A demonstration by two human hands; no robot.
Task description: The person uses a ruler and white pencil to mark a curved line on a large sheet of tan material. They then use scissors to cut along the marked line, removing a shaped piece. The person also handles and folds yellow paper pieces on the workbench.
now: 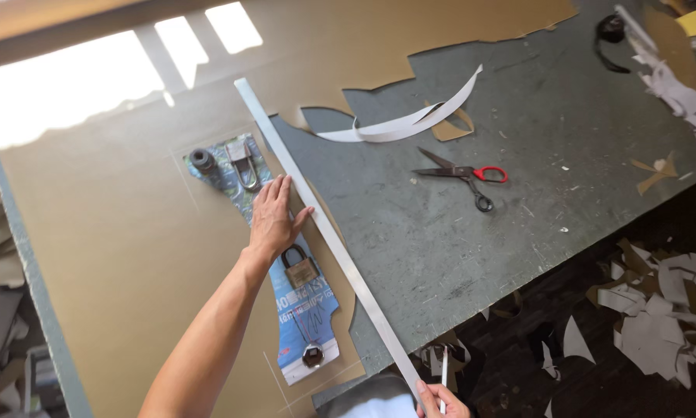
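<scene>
Left hand lies flat, fingers spread, pressing the long metal straightedge and the blue printed pattern piece onto the brown cardboard sheet. The straightedge runs from eleven o'clock down to five o'clock. At the bottom edge, at six o'clock, the right hand pinches a white pencil beside the ruler's near end. A brass padlock weighs the pattern just below the left wrist. Red-handled scissors lie at two o'clock on the grey table.
</scene>
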